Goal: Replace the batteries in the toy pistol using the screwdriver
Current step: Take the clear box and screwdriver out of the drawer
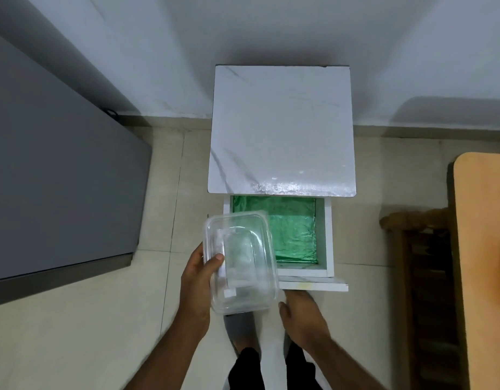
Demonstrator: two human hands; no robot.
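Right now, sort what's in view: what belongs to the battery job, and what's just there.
Job:
clear plastic container, gripped by left hand
open drawer with green lining; right hand at its front

Just there:
grey cabinet
orange table
wooden chair

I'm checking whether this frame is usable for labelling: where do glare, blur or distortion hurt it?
Head view: glare whitens the front edge of the white side table; the clear plastic container in the left hand is smeared, its contents unreadable; the right hand looks soft; wide-angle bending curves the grey cabinet and wall lines; the orange surface is blurred.
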